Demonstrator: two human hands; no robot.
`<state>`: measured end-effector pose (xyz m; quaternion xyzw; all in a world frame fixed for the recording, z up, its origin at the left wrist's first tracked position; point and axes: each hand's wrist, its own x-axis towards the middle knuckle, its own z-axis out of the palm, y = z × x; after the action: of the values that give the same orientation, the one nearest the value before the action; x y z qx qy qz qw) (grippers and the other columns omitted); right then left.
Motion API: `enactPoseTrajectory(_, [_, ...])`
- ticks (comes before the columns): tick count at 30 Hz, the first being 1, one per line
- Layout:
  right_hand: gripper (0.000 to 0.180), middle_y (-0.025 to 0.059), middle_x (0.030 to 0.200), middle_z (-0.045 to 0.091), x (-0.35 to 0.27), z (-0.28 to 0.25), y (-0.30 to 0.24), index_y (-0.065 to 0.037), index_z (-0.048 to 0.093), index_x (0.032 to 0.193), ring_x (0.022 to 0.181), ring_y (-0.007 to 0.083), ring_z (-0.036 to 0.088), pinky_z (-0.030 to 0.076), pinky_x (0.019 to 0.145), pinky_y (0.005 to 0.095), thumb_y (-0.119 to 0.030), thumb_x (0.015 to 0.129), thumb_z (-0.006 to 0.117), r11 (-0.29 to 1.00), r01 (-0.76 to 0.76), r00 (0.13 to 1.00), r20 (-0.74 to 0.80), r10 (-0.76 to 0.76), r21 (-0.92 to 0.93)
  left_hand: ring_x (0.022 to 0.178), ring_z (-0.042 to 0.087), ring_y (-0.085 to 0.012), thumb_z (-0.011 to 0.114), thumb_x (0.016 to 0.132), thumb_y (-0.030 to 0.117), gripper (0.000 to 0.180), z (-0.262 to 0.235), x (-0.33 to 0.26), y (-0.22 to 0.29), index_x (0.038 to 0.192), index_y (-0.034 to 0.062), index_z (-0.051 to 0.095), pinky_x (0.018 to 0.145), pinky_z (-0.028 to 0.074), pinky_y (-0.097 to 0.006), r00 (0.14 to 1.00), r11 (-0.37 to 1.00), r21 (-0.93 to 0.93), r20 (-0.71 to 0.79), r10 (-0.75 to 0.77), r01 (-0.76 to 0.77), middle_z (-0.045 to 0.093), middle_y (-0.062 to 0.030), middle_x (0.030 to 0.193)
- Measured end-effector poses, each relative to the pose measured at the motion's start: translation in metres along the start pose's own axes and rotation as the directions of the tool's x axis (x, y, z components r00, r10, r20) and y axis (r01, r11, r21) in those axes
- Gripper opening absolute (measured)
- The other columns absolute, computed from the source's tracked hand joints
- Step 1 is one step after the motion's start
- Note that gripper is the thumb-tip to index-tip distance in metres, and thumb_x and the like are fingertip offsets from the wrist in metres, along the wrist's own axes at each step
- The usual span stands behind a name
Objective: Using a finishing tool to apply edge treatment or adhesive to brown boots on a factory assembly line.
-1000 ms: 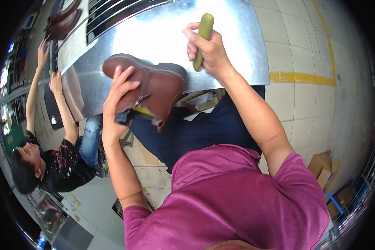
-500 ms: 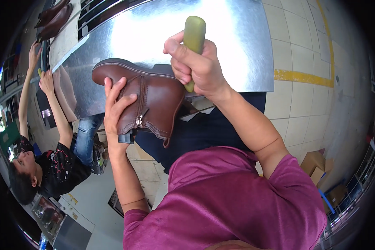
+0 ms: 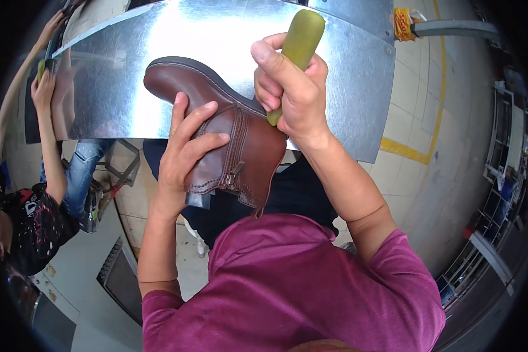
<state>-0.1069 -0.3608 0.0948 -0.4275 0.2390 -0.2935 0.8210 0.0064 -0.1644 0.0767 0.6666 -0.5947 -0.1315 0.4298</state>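
A brown leather ankle boot (image 3: 261,144) with a side zip lies on its side, toe to the far left. My left hand (image 3: 179,158) grips its shaft, fingers spread over the leather beside the zip and the thumb hidden. A grey piece (image 3: 198,200) sticks out of the shaft opening below that hand. In my right fist (image 3: 299,97) is a smooth olive-green bar (image 3: 304,38), thick at the top and narrow at its lower end. That lower end meets the boot's heel area near the sole edge; the exact contact is hidden.
A shiny metal worktop (image 3: 352,88) lies beyond the boot. At the left, a co-worker's hand (image 3: 43,91) holds a similar green thing (image 3: 41,70). A grey metal bar with an orange wrapping (image 3: 403,24) stands at the far right. Metal racks (image 3: 487,217) line the right side.
The view has shifted. Boot and both hands sit further right in the picture, and the boot is turned slightly. The green bar leans more to the right. Both grips stay the same.
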Motion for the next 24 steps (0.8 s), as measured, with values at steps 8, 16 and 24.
enactPoseTrajectory(8, [0.021, -0.0041, 0.057, 0.044, 0.018, 0.026, 0.019, -0.005, 0.061, 0.095, 0.042, 0.0061, 0.037, 0.029, 0.041, 0.0239, -0.020, 0.093, 0.076, 0.990, -0.042, 0.998, 0.030, 0.046, -0.135, 0.155, 0.027, -0.0436, 0.079, 0.076, 0.003, 0.045, -0.004, -0.007, 0.005, 0.119, 0.0126, 0.069, 0.123, 0.031, -0.052, 0.997, 0.992, -0.122, 0.078, -0.029, 0.038, 0.053, -0.0114, 0.152])
enactPoseTrajectory(16, [0.023, -0.0034, 0.056, 0.041, 0.081, 0.077, 0.037, -0.009, 0.059, 0.092, 0.041, 0.0076, 0.036, 0.028, 0.039, 0.0253, -0.023, 0.093, 0.076, 0.995, 0.006, 0.998, 0.061, 0.000, -0.098, 0.157, 0.016, -0.0433, 0.075, 0.071, -0.007, 0.060, -0.007, -0.013, -0.010, 0.125, 0.0151, 0.064, 0.118, 0.020, -0.075, 0.986, 0.977, -0.213, 0.166, 0.025, 0.011, 0.045, -0.0068, 0.158])
enactPoseTrajectory(24, [0.020, -0.0025, 0.058, 0.042, 0.122, 0.111, 0.050, -0.006, 0.059, 0.094, 0.043, 0.0085, 0.037, 0.030, 0.041, 0.0256, -0.020, 0.096, 0.073, 0.993, 0.107, 0.978, 0.187, -0.094, -0.059, 0.158, 0.013, -0.0425, 0.077, 0.071, -0.007, 0.063, -0.017, 0.011, -0.007, 0.128, 0.0160, 0.064, 0.119, 0.021, -0.072, 0.980, 0.982, -0.181, 0.201, -0.013, 0.050, 0.043, -0.0058, 0.159])
